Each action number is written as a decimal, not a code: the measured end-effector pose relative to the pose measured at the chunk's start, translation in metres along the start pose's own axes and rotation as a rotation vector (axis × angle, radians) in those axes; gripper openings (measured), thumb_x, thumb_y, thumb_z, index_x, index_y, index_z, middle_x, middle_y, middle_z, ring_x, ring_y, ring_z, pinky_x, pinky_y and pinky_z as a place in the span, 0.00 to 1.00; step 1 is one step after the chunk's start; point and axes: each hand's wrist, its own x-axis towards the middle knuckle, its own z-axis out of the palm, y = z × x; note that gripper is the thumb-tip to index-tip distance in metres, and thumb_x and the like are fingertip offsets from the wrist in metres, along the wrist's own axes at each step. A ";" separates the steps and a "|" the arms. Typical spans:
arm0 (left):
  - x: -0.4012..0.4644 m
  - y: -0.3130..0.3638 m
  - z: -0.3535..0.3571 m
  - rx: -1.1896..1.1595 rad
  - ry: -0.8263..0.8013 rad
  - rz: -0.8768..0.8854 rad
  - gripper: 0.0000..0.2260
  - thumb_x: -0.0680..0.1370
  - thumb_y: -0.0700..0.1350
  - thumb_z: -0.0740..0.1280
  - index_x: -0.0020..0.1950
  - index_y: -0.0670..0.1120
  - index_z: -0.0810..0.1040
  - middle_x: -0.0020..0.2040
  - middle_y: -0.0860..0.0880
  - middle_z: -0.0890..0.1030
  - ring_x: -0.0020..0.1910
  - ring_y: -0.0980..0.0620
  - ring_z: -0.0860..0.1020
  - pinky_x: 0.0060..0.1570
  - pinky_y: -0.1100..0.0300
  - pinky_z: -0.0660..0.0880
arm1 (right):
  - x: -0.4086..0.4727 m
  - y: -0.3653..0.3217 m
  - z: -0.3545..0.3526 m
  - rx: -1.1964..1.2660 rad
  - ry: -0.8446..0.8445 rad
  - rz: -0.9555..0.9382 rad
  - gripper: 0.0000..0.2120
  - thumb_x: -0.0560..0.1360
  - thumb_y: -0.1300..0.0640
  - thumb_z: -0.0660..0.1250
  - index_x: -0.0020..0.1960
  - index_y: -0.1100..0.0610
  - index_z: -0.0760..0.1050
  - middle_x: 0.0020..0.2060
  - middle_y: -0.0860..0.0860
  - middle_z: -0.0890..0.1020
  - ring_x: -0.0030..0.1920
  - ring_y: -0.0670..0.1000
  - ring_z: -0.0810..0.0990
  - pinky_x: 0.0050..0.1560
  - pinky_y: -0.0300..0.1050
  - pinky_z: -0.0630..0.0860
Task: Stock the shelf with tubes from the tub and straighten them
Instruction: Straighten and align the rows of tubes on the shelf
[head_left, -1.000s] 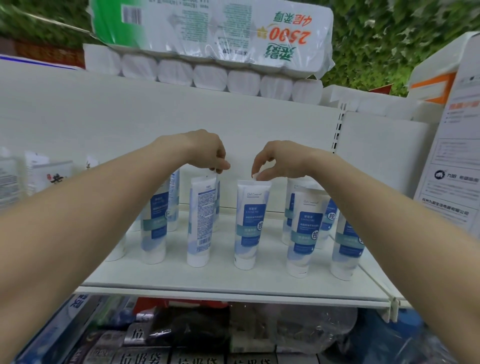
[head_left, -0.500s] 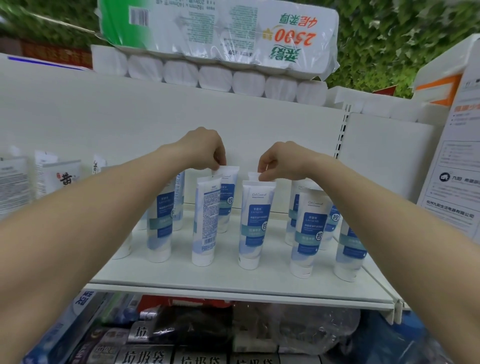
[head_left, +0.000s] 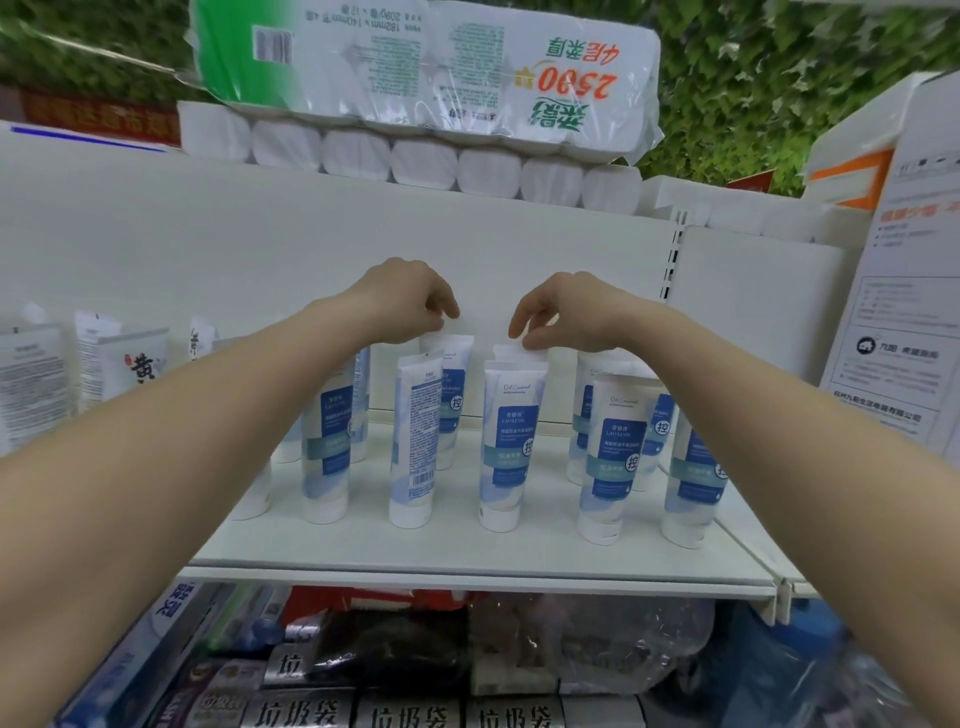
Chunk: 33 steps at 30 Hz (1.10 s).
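While both arms are stretched toward the back of the shelf (head_left: 467, 558), each hand is occupied with the crimped top of a rear-row tube. The left hand (head_left: 410, 301) is curled downward, and its fingertips are closed in a pinch on the flat upper seam of the back tube (head_left: 453, 395), which stands cap-down behind the barcode tube (head_left: 413, 441). The right hand (head_left: 563, 312) is likewise curled, thumb and forefinger being pressed onto the top edge of a second back tube (head_left: 519, 353), of which only the crimp is seen above the front centre tube (head_left: 511, 441); whether that edge is truly gripped or merely touched cannot be told with certainty.

The relation that matters is a vertical one: each tube's long axis runs upright, from cap on the shelf to crimp at the top, and each hand is placed directly over its tube. A straightening is therefore judged to be done by a twist or small nudge about that upright axis, not by a lift. The left tube lies nearer the shelf's left side, the right one near its middle, so no crossing of arms is called for.

The barcode tube in the front row is turned with its printed back outward, and is judged to need turning. The tub is not seen. Toilet paper packs (head_left: 426, 78) are stacked above the shelf's back panel.
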 end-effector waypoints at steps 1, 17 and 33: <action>-0.002 0.002 -0.003 -0.007 0.024 0.008 0.10 0.78 0.42 0.66 0.57 0.50 0.81 0.52 0.50 0.81 0.53 0.51 0.77 0.52 0.59 0.72 | -0.003 -0.001 -0.003 0.002 0.021 -0.003 0.08 0.75 0.56 0.69 0.54 0.48 0.81 0.50 0.50 0.81 0.53 0.50 0.79 0.55 0.43 0.74; -0.082 0.026 -0.036 0.105 -0.220 0.035 0.13 0.80 0.48 0.58 0.64 0.59 0.72 0.53 0.52 0.76 0.51 0.50 0.72 0.55 0.56 0.67 | -0.057 -0.051 -0.004 0.034 -0.057 -0.034 0.12 0.75 0.45 0.68 0.56 0.46 0.82 0.50 0.41 0.83 0.53 0.44 0.79 0.59 0.44 0.73; -0.091 0.026 -0.020 0.211 -0.077 0.137 0.13 0.77 0.43 0.68 0.57 0.58 0.80 0.50 0.52 0.77 0.51 0.51 0.72 0.55 0.55 0.71 | -0.062 -0.047 0.016 -0.102 0.004 -0.066 0.17 0.74 0.53 0.70 0.62 0.53 0.76 0.56 0.50 0.80 0.55 0.52 0.77 0.54 0.45 0.72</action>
